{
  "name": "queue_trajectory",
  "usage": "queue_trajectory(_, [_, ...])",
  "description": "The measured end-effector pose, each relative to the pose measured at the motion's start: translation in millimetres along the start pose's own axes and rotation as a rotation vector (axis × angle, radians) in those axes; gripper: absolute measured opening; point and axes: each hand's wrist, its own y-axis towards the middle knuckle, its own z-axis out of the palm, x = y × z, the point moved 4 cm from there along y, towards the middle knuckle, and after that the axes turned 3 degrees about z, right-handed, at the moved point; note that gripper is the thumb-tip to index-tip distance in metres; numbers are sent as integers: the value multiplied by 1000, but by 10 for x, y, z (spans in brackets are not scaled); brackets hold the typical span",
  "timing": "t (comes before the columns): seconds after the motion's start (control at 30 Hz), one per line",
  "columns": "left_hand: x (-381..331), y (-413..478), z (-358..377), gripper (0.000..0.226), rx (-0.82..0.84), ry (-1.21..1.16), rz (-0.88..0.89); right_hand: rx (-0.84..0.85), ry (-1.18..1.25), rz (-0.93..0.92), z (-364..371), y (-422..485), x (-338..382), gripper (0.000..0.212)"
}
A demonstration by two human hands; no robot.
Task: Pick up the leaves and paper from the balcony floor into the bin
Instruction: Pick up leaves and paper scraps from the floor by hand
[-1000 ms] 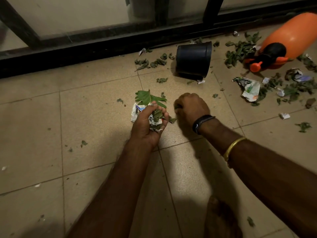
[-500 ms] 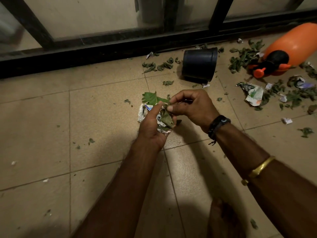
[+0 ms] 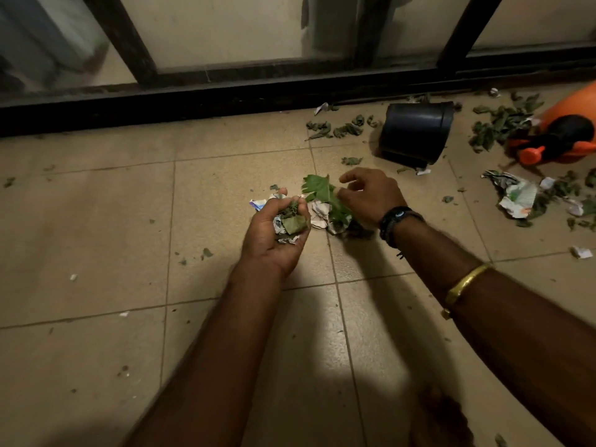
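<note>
My left hand [image 3: 277,233] is palm up just above the tiled floor and grips a wad of dry leaves and crumpled paper [image 3: 290,222]. To its right, a large green leaf [image 3: 322,195] lies on a small pile of crumpled paper [image 3: 322,214]. My right hand [image 3: 371,195] is over that pile, its curled fingers and thumb pinching the green leaf's edge. The black bin [image 3: 416,133] lies on its side farther back and to the right, near the door track. More leaves [image 3: 335,129] and a torn paper [image 3: 516,198] are scattered around it.
An orange sprayer bottle [image 3: 564,137] lies at the far right among leaves [image 3: 496,124]. A dark sliding-door frame [image 3: 225,98] runs along the back. Small paper scraps [image 3: 582,252] and crumbs dot the tiles. A foot [image 3: 435,417] shows at the bottom.
My right hand put a leaf into the left hand's wad, then moved back right onto the green leaf. The left hand has lifted off the pile and turned palm up.
</note>
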Motion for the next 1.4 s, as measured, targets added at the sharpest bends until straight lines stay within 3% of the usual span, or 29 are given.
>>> queue_trajectory(0.1, [-135,4,-79,17,-24,-17,40,74,-422,4,337,-5,-10,81])
queue_trajectory(0.17, [-178,6,-114,17,-35,-11,65,65,-548,14,519,-48,27,94])
queue_trajectory(0.23, [-184,10,-146,17,-49,-13,70,23,-579,-8,617,-81,66,85])
queue_trajectory(0.4, [-163,31,-199,17,-65,-26,65,-67,-490,-156,607,-142,52,26])
queue_trajectory(0.43, [-152,35,-206,17,-72,-29,61,-79,-461,-190,582,-153,25,22])
queue_trajectory(0.53, [-104,33,-219,16,-76,-40,43,-100,-355,-201,427,-193,-85,21])
queue_trajectory(0.93, [76,-331,146,21,-102,-64,0,-117,195,348,-519,-154,-333,15])
queue_trajectory(1.13, [-112,-1254,831,25,-191,-139,-10,17,381,487,-1271,-779,469,21])
queue_trajectory(1.4, [-890,-2622,1913,25,-278,-197,40,127,400,502,-2145,-1486,2151,22])
